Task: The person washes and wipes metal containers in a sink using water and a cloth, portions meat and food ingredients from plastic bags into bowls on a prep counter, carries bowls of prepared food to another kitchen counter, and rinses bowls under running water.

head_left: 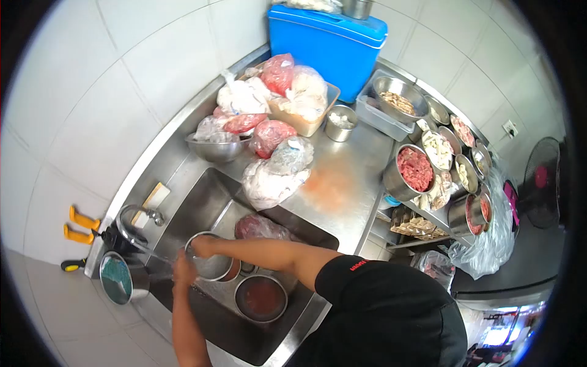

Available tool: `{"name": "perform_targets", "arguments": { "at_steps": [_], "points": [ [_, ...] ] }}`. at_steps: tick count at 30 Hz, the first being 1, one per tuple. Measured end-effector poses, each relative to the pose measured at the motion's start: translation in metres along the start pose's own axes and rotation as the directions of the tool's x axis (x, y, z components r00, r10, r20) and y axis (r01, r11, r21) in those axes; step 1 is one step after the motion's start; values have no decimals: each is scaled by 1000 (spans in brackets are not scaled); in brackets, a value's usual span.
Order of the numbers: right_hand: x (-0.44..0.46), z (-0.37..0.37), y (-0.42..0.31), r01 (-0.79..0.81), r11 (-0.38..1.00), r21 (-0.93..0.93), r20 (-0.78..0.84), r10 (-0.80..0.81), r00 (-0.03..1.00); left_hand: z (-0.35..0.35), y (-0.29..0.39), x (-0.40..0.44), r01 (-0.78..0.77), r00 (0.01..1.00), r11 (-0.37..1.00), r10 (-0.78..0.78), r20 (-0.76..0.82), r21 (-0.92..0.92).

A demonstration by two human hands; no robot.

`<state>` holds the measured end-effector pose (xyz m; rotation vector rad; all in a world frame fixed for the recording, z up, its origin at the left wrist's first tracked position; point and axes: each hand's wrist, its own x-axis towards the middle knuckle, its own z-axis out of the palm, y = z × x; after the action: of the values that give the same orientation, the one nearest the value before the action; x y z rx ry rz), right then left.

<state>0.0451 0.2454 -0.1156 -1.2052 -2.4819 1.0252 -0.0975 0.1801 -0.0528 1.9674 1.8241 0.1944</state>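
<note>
Wet steel at my hands in the deep grey stainless-steel sink (205, 205).
In its left part, the round silvery steel pot (215, 268) should feel stiff and fairly light, though slippery where wet; I judge its rim the surest hold. My right hand (200, 246) is at the rim's far side, fingertips hidden, so I cannot tell whether they pinch. My left hand (183, 269), just left of the pot, is blurred: fingers spread or together, I cannot tell.

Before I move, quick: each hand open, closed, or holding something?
Left hand: motion-blurred beside the metal pot; open or closed cannot be told.
Right hand: at that pot's rim; fingers unclear, so a grip cannot be confirmed.
</note>
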Motion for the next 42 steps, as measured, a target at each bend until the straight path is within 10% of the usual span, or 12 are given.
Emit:
{"name": "perform_targets", "arguments": {
  "at_steps": [5, 7, 8, 9, 11, 17, 19, 20, 24, 29, 39, 42],
  "points": [
    [-11, 28, -48, -206, 690, 693, -75, 354, 932, 24, -17, 6, 50, 997, 994, -56, -49, -102],
    [-45, 29, -73, 40, 460, 887, -165, 235, 958, 28, -44, 8, -58, 994, 989, 44, -102, -138],
    [-69, 18, -77, 85, 806, 585, -296, 115, 948, 24, -51, 5, -61, 978, 997, 52, -201, -39],
    [-79, 4, -70, 80, 809, 582, -294, 118, 948, -4, -24, -5, 35, 993, 987, -53, -110, -160],
    [-86, -33, -53, 116, 987, 112, 363, -149, 920, -15, -23, -10, 151, 987, 952, -161, -18, -265],
    [-2, 7, -15, 255, 918, -304, -87, -293, 952, 0, -23, -18, -22, 987, 993, 40, -157, 113],
    [13, 23, -35, -105, 932, 347, -129, 159, 979, -26, 17, -29, 103, 992, 987, -111, -56, -125],
    [13, 41, -41, -93, 934, 345, -128, 146, 981, -42, 38, -35, 285, 956, 909, -294, 16, -303],
    [-1, 71, -44, -40, 602, 797, -31, 106, 994, -23, 2, -20, 230, 964, 940, -255, -69, -253],
    [-34, 30, -40, -90, 899, 428, 202, 2, 979, -7, -31, -9, 121, 954, 992, -128, -270, -41],
    [-34, 54, -42, 53, 685, 726, 8, -86, 996, -5, -15, -13, 166, 980, 930, -192, -49, -328],
    [-39, 23, -48, -97, 780, 618, 88, 53, 995, -9, -5, -2, -90, 933, 973, 157, -324, 212]
  ]
}}
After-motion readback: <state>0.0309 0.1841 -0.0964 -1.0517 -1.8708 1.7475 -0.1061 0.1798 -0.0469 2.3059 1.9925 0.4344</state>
